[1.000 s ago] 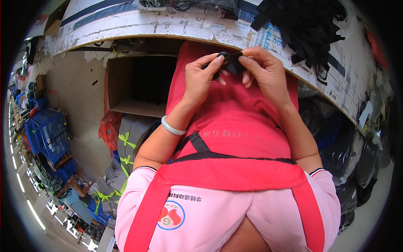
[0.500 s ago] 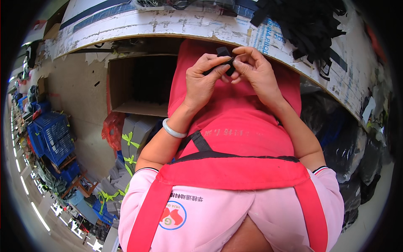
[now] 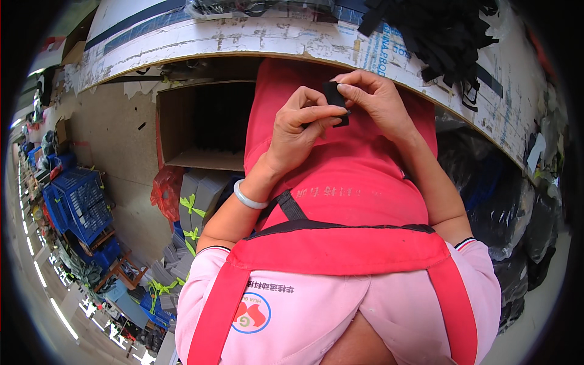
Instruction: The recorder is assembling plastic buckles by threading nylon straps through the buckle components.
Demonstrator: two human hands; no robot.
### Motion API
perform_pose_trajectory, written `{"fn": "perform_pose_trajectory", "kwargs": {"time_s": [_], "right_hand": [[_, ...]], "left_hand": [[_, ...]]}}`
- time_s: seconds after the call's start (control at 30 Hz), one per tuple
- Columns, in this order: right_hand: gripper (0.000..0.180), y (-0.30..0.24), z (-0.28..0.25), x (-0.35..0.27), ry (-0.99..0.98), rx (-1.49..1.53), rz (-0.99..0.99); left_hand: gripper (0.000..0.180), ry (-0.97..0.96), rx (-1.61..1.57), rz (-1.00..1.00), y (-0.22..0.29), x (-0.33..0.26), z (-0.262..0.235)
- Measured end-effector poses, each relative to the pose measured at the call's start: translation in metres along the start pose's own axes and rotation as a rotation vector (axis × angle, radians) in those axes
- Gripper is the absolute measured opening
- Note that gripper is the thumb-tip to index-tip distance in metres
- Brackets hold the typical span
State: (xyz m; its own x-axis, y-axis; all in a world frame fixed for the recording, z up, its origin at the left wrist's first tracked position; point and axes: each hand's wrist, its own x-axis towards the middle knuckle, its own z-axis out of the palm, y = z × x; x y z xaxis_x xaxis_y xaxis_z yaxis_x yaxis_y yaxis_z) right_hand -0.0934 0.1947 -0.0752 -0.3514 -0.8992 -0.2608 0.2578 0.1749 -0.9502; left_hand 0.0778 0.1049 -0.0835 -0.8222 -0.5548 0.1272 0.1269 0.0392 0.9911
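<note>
A short black strap piece point(image 3: 334, 95) is held between my two hands, above the red apron point(image 3: 359, 164) over my lap. My left hand point(image 3: 302, 125) pinches its lower end between thumb and fingers. The thumb and fingertips of my right hand point(image 3: 378, 100) grip its upper end. The strip stands roughly upright and its flat face shows; whether it is one layer or folded I cannot tell. On the table's right part lies a heap of black straps point(image 3: 435, 39), apart from my hands.
The worn white table edge point(image 3: 243, 45) curves just beyond my hands. Under it at left stands an open cardboard box point(image 3: 204, 159) with dark contents. A red plastic bag point(image 3: 167, 191), grey bundles with green ties point(image 3: 198, 207) and blue crates point(image 3: 79, 201) are leftward; dark plastic-wrapped bundles point(image 3: 496, 213) are at right.
The black strap piece has turned more upright, with its flat face now showing. My left hand has shifted slightly down and right, and my right hand has moved to its upper end.
</note>
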Motion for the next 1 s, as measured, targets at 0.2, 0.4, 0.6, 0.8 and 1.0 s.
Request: {"fn": "perform_pose_trajectory", "kwargs": {"time_s": [0.2, 0.4, 0.6, 0.8, 1.0], "right_hand": [[0.012, 0.004, 0.0, 0.001, -0.046, 0.029, 0.027], [0.012, -0.001, -0.004, 0.019, 0.251, -0.044, -0.094], [0.036, -0.035, 0.069, 0.027, -0.217, 0.06, -0.176], [0.016, -0.008, 0.028, 0.016, -0.051, -0.54, -0.157], [0.018, 0.008, 0.009, -0.004, -0.141, -0.161, 0.204]], "left_hand": [[0.024, -0.007, -0.032, -0.038, -0.002, -0.004, -0.001], [0.016, 0.09, -0.339, -0.307, 0.002, -0.017, 0.005], [0.034, 0.217, -0.878, -0.64, -0.014, -0.017, 0.003], [0.035, 0.123, -0.659, -0.56, -0.025, -0.018, 0.001], [0.014, 0.138, -0.572, -0.541, -0.03, -0.012, 0.003]]}}
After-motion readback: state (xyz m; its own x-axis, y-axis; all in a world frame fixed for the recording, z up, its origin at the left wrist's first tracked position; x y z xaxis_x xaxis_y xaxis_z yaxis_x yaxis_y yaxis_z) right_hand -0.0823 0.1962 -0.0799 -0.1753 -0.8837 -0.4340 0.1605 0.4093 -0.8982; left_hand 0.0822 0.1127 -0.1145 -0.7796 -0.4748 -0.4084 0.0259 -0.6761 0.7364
